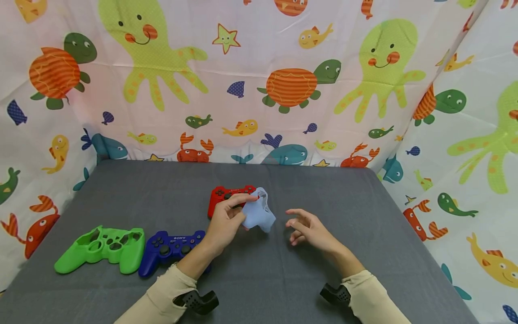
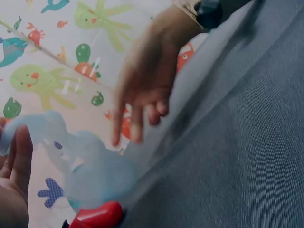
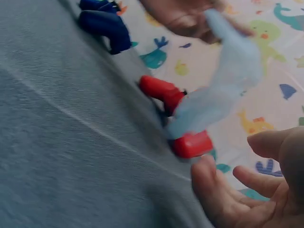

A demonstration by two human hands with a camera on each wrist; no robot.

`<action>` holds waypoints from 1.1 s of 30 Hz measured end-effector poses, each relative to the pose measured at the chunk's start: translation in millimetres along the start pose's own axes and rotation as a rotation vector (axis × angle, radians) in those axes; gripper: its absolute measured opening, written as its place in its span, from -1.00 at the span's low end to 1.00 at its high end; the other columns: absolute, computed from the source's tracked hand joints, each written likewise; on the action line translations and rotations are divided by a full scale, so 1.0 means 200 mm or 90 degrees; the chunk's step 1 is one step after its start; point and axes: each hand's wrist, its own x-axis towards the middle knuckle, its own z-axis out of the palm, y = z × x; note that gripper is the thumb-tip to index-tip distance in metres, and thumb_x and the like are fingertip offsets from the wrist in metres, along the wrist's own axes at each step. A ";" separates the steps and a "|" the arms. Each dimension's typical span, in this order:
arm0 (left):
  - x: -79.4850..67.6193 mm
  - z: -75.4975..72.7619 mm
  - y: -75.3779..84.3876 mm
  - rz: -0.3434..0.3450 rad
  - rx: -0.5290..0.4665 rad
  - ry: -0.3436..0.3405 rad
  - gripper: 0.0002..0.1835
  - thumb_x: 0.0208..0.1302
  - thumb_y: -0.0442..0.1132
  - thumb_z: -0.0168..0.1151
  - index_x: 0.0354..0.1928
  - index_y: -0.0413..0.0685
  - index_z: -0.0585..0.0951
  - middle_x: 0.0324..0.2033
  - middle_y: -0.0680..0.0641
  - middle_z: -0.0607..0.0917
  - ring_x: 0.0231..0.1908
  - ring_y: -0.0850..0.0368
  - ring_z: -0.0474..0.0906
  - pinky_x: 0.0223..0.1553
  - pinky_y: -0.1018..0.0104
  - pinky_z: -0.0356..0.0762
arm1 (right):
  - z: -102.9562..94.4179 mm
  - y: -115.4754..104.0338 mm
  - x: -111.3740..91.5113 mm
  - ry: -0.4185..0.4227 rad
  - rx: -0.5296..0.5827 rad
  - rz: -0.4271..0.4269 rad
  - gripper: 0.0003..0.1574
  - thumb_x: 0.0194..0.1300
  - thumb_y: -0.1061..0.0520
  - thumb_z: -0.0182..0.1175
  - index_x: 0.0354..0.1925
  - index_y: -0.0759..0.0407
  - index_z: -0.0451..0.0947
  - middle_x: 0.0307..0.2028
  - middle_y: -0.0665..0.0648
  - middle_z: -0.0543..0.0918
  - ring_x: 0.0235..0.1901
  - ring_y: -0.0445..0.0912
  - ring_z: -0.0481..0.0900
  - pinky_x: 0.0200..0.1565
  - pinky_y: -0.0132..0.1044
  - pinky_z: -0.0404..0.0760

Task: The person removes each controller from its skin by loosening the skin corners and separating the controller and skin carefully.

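Note:
My left hand (image 1: 226, 220) pinches one end of a pale blue silicone controller cover (image 1: 259, 213) between thumb and fingers and holds it up over the table. In the left wrist view the cover (image 2: 97, 166) hangs soft and blurred, its openings showing. To its right, my right hand (image 1: 309, 229) is apart from the cover, fingers loosely bent with nothing in them. Behind the cover lies a red game controller (image 1: 218, 193), partly hidden by it and the left hand. The right wrist view shows the red controller's grips (image 3: 192, 145) below the cover.
A blue Sony controller (image 1: 162, 249) lies left of my left forearm, which hides part of it. Beside it rests a green silicone cover (image 1: 109, 247). A grey cloth covers the table (image 1: 283, 288); a curtain (image 1: 251, 54) printed with sea animals stands behind it and at both sides.

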 end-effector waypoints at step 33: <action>0.01 0.01 -0.02 0.041 0.018 0.052 -0.82 0.31 -0.48 0.25 -0.06 -0.36 0.62 -0.12 -0.39 0.64 -0.52 0.26 0.53 -0.39 0.43 0.57 | -0.01 -0.11 -0.06 0.063 0.212 -0.196 -0.56 0.52 0.40 -0.07 0.18 0.02 0.11 -0.10 -0.04 0.61 -0.61 -0.30 0.60 -0.53 -0.52 0.54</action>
